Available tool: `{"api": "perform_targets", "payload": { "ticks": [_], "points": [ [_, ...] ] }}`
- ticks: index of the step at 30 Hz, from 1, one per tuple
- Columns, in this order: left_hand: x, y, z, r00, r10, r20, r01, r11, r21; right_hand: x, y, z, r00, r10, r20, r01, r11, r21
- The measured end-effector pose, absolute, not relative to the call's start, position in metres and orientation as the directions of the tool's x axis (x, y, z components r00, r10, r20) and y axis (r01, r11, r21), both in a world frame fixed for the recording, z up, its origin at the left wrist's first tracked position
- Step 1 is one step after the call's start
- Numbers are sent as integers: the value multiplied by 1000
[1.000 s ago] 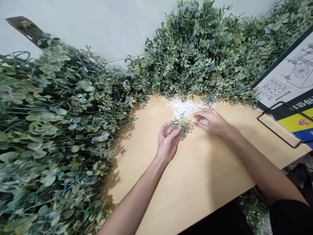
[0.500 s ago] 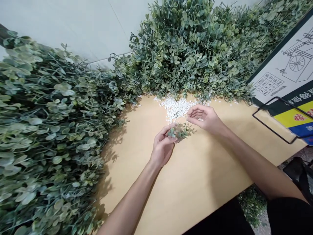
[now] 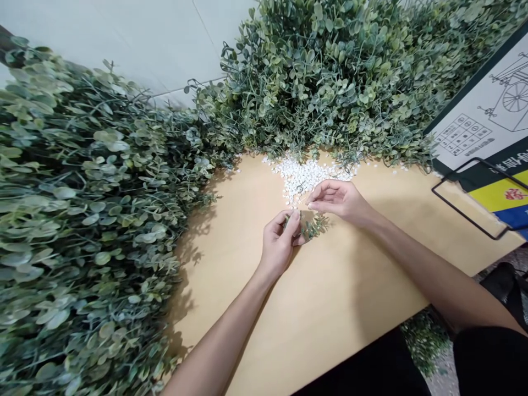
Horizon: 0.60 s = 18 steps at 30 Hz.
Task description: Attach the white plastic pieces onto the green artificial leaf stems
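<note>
My left hand [image 3: 282, 240] is closed on a small artificial leaf sprig [image 3: 314, 225], held just above the tan table [image 3: 330, 297]. My right hand [image 3: 339, 199] hovers beside the sprig's tip, its thumb and fingers pinched together; whether something tiny sits in the pinch is hidden. Behind both hands lies a heap of small white beads [image 3: 303, 173].
Large piles of artificial green foliage cover the table's left side [image 3: 86, 220] and back [image 3: 330, 82]. A printed sign in a black wire stand [image 3: 482, 143] stands at the right. The table's near edge runs diagonally at the bottom right.
My right hand lifted off the bead heap and drew back toward the sprig, fingers now pinched. My left hand raised the sprig slightly. The camera view shifted a little.
</note>
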<state>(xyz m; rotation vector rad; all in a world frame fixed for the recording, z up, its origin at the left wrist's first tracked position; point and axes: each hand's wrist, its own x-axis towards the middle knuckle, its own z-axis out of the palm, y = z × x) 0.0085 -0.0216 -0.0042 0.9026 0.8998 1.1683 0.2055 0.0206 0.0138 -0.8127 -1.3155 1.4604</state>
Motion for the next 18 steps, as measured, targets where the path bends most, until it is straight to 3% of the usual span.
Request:
{"api": "perform_targets", "payload": {
  "ticks": [6, 18],
  "points": [
    [7, -23, -7, 28, 991, -129, -241, 132, 962, 201, 19, 12, -327, 940, 98, -256, 12, -967],
    [8, -24, -9, -32, 991, -133, -173, 126, 977, 198, 18, 8, -332, 941, 70, -235, -11, -972]
  ]
}}
